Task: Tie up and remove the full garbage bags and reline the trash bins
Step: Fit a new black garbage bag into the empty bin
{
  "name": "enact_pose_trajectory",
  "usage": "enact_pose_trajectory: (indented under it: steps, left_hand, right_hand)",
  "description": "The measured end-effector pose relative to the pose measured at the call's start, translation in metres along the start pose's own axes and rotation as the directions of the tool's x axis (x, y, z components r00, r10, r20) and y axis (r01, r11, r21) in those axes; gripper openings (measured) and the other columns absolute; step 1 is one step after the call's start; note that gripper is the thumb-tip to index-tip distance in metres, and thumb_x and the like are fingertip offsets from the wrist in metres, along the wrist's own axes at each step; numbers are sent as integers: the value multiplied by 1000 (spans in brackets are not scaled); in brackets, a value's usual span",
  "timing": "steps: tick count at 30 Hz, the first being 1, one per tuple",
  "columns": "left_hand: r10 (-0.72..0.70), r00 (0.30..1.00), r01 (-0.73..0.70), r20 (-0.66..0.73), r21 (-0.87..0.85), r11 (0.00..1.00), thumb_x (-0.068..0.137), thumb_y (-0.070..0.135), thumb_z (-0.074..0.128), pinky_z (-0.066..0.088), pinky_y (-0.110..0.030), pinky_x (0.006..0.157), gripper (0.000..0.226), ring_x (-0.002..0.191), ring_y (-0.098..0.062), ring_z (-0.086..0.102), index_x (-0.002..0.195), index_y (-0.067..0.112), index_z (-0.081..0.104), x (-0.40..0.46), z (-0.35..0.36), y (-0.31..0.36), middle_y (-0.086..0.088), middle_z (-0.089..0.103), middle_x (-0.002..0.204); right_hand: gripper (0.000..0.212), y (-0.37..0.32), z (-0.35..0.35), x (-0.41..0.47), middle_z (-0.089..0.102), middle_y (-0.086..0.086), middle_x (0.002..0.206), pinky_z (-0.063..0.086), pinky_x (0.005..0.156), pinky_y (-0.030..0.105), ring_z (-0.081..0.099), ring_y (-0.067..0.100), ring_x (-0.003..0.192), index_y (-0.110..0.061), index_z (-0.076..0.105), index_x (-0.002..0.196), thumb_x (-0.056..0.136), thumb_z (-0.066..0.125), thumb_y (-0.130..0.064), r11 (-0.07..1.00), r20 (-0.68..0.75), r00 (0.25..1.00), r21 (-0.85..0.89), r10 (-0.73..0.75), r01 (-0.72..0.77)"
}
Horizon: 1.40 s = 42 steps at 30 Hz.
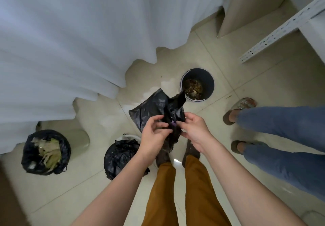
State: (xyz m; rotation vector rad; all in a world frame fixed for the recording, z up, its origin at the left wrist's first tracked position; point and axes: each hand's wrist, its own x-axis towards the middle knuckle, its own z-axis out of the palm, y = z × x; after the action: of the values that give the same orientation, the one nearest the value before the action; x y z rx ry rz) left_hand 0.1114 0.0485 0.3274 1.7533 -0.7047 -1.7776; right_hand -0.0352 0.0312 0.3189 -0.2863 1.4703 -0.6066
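From the head view, our left hand (154,129) and right hand (193,129) both pinch a crumpled black plastic liner bag (154,106) between them; the round dark bin (197,84) lies ahead, nearer our right hand.

Black bag (154,106), white curtain (70,32), ochre trousers (198,190).
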Motion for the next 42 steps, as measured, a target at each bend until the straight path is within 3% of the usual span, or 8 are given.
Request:
enact_pose_trajectory:
  steps: [5, 9, 19, 23, 28, 35, 38, 42]
  left_hand:
    - [-255, 967, 251, 18, -252, 935, 89, 27, 67, 57, -32, 76, 37, 90, -27, 72, 121, 15, 53, 19, 5, -5, -11, 71, 107]
    - [-338, 941, 328, -32, -174, 929, 87, 12, 69, 58, -29, 73, 30, 87, -23, 73, 114, 2, 62, 32, 21, -10, -13, 73, 99]
    - [-196, 918, 151, -345, -155, 976, 94, 11, 60, 56, -27, 74, 6, 86, -19, 70, 91, 12, 66, 49, 41, -7, -5, 73, 91]
    - [-177, 895, 133, -410, -133, 982, 95, 8, 59, 56, -33, 80, 13, 84, -20, 68, 85, 16, 64, 53, 42, -6, -1, 71, 85]
    - [30, 931, 30, -364, 158, 987, 93, 3, 58, 54, -24, 71, 18, 80, -18, 65, 84, 17, 65, 59, 52, -4, -7, 69, 86]
    - [125, 957, -59, -261, 249, 967, 91, -1, 59, 54, -19, 61, 14, 73, -14, 63, 85, 9, 66, 66, 68, 7, -6, 67, 81]
    - [33, 959, -7, -282, 92, 996, 90, 4, 63, 55, -26, 58, 4, 76, -24, 68, 93, 4, 66, 69, 71, 11, -12, 70, 88]
    - [-50, 945, 50, -323, -9, 999, 89, 5, 66, 58, -29, 61, 17, 80, -24, 72, 105, 6, 60, 72, 68, 12, -11, 72, 91]
  right_hand:
    - [31, 13, -17, 12, 75, -3, 103, 58, 77, 25, 71, 13, 96, -16, 66, 113, 89, 63, 2, 993, 38, 999, -118, 5, -1]
    - [33, 17, -27, 20, 74, -2, 104, 59, 77, 28, 71, 12, 93, -18, 65, 112, 87, 65, 3, 994, 23, 999, -104, 28, -26]
    - [24, 12, -62, 40, 66, 3, 111, 59, 67, 23, 64, 16, 98, -20, 60, 104, 90, 64, -1, 994, -124, 987, -3, 106, -108]
    - [76, 12, -73, 47, 47, 9, 140, 52, 94, 37, 49, 30, 127, -21, 34, 142, 81, 75, -5, 947, -247, 968, -300, 40, -116]
    - [110, -2, -74, 46, 24, 10, 154, 35, 110, 47, 23, 31, 140, -26, 15, 150, 67, 86, -15, 386, -1, 829, -885, -560, 259]
    - [101, -26, -66, 65, 32, 2, 155, -1, 119, 53, 7, 28, 150, -32, 17, 151, 73, 80, -16, -160, 414, 743, -906, -525, 392]
    - [83, -27, -68, 70, 65, 3, 121, 17, 121, 47, 48, 22, 130, -28, 23, 149, 83, 72, -18, 2, 358, 804, -913, -474, 407]
    - [70, -26, -75, 66, 65, 6, 104, 58, 81, 34, 66, 21, 95, -32, 20, 145, 92, 62, -11, 450, 155, 893, -819, -424, 356]
